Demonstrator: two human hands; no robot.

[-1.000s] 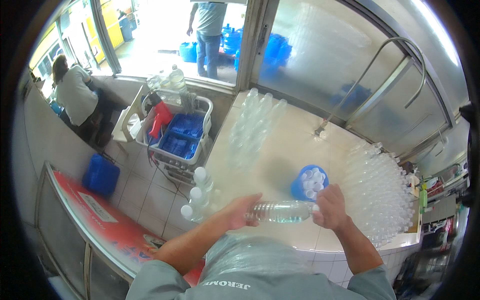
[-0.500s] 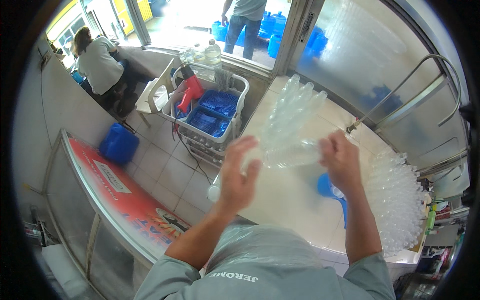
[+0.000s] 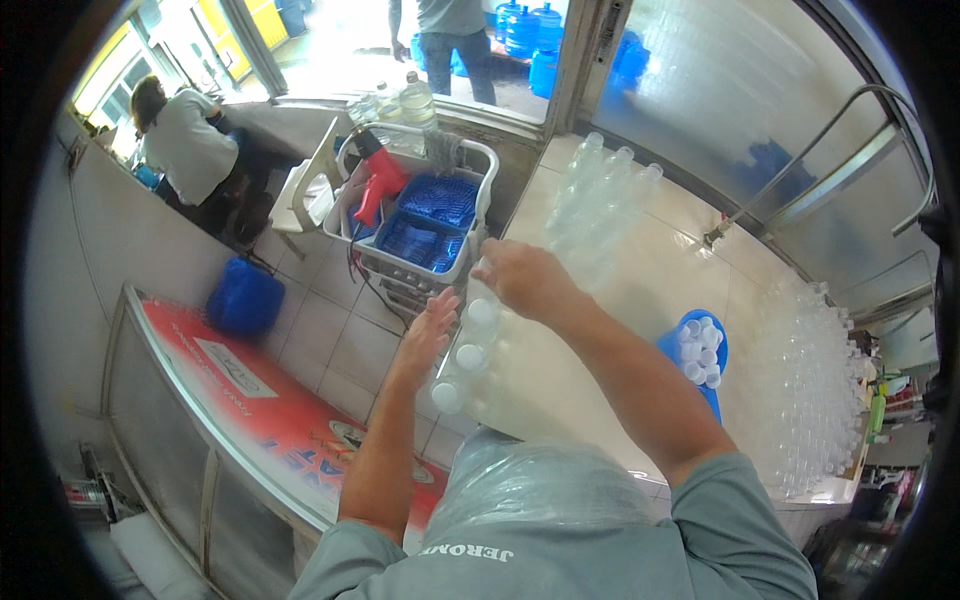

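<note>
My right hand (image 3: 527, 280) is closed at the top of a clear plastic bottle at the table's left edge; the hand hides most of that bottle. Towards me in the same row stand three bottles with white caps (image 3: 470, 357). Just left of them is my left hand (image 3: 428, 335), empty, with its fingers stretched out. Several clear bottles (image 3: 600, 205) lie side by side at the far end of the table. A blue scoop (image 3: 722, 335) filled with white caps (image 3: 700, 350) rests on the table, right of my right forearm.
A large heap of clear bottles (image 3: 805, 390) covers the table's right side. Left of the table stands a white cart (image 3: 487, 190) with blue packs (image 3: 425, 245) and a red heat gun (image 3: 383, 180). A curved metal pipe (image 3: 790, 185) rises behind. Two other people are farther off.
The clear bottle held sideways between my hands is no longer there. My right hand has moved left to the row at the edge. My left hand has drawn left, uncovering capped bottles.
</note>
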